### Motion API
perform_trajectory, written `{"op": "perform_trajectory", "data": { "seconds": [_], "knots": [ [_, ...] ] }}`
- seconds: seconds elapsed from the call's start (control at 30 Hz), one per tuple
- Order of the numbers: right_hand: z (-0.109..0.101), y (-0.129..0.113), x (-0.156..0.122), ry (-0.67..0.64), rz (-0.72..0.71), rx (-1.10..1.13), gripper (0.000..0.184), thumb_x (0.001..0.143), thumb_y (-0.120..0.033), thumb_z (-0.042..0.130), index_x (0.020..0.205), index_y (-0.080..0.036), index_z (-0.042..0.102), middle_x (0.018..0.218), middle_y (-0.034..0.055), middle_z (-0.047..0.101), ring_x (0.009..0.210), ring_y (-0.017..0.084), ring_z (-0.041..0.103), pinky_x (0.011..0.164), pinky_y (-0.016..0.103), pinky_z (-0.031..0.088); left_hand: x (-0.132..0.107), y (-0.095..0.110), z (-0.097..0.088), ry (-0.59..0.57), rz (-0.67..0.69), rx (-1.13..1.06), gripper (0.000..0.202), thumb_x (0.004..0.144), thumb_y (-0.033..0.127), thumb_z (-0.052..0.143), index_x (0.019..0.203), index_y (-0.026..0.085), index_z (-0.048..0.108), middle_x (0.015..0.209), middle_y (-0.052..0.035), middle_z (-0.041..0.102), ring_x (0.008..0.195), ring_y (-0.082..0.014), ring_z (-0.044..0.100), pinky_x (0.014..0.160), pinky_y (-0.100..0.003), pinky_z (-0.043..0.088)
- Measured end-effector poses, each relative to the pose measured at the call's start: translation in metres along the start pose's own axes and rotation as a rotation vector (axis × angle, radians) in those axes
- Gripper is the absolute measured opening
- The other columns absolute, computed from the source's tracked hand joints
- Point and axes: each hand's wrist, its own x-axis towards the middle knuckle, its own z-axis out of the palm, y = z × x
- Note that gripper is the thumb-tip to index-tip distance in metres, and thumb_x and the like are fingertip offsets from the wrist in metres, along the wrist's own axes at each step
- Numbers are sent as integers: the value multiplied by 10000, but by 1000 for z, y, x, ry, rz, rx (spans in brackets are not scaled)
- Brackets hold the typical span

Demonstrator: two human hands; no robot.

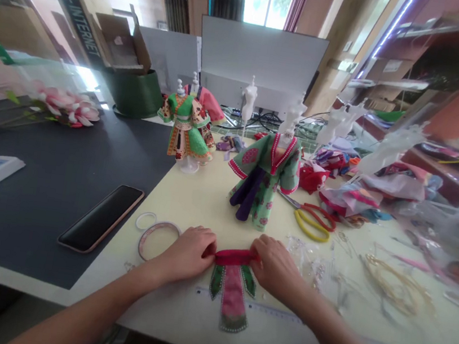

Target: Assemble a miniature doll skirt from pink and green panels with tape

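Between my two hands stretches the red waistband of a small doll's sash (235,292), with a pink middle panel and green side flaps edged in pearly beads. My left hand (195,251) pinches the band's left end, and my right hand (274,262) pinches its right end. The panels hang toward me over a clear ruler (274,310) on the table. Just beyond my hands, a doll dress form wears a green robe (268,183) with a pink beaded collar and a purple panel. A roll of tape (143,242) lies beside my left hand.
Scissors (312,220) with red and yellow handles lie right of the robe. A phone (101,218) rests on the dark mat (59,171). Another dressed form (182,125) stands back left. Fabric scraps (349,197), small bags of beads (313,263) and wire cover the right side.
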Motion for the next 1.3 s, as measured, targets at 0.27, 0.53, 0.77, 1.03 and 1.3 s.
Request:
{"op": "perform_trajectory", "data": {
  "seconds": [0.27,0.53,0.77,1.03,1.3],
  "knots": [
    [-4,4,-3,52,-27,261,228,805,-102,483,1011,-175,549,1104,90,612,1007,197,574,864,336,459,-5,1,-4,-32,-27,-244,53,774,201,509,743,190,550,734,8,633,682,-143,586,621,-237,440],
    [-6,-3,12,-64,-186,365,368,727,-98,587,1080,-197,623,892,18,697,826,163,615,786,284,461,-10,16,-8,-54,17,-379,161,781,165,514,890,198,628,844,6,672,771,-151,602,700,-244,459],
    [-9,-7,6,-69,-177,352,194,723,-44,559,763,-197,672,703,-24,630,684,114,562,680,219,427,-8,10,0,-39,-63,-417,338,784,224,555,1115,218,620,1042,-23,686,911,-181,629,817,-271,482],
    [-1,-5,3,-43,-144,351,166,745,-60,558,769,-201,642,723,-19,604,717,132,542,736,262,415,10,13,3,-91,0,-207,209,731,363,637,851,201,694,793,-2,675,723,-179,610,645,-249,439],
    [4,-5,4,-43,-195,327,90,744,-101,597,726,-188,585,723,-16,583,727,147,517,767,309,401,14,9,13,-65,8,-252,115,761,210,559,714,179,659,733,14,610,700,-127,577,631,-208,413]
  ]
}}
